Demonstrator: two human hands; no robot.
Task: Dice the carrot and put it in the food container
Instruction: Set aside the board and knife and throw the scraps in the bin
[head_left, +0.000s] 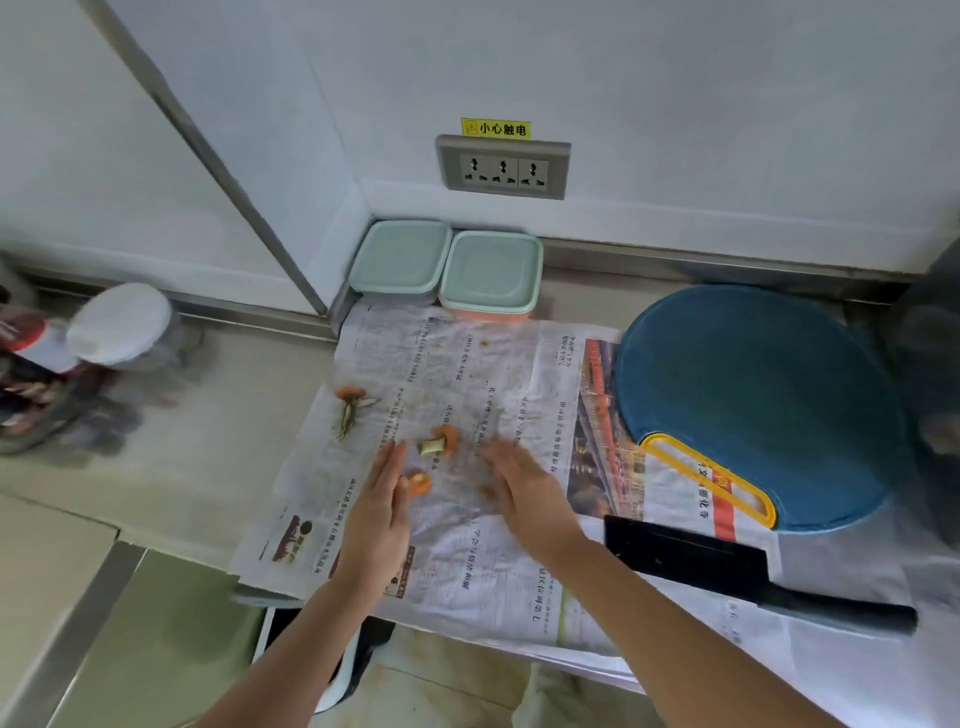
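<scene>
Carrot scraps lie on a spread newspaper (467, 374): a carrot top with a green stem (440, 441), a small orange end piece (418, 483) and a third top with dried leaves (350, 402). My left hand (376, 512) lies flat with straight fingers, its edge touching the small orange piece. My right hand (524, 488) is flat on the paper to the right of the scraps, blurred. Two lidded food containers stand at the wall; the right container (491, 275) shows orange carrot through its side, and the left container (400, 262) is beside it.
A round blue cutting board (753, 395) with a yellow handle lies at the right. A black cleaver (727, 566) rests on the paper near the front edge. Jars and bottles (78, 353) stand at the left. A bin (311, 649) sits below the counter edge.
</scene>
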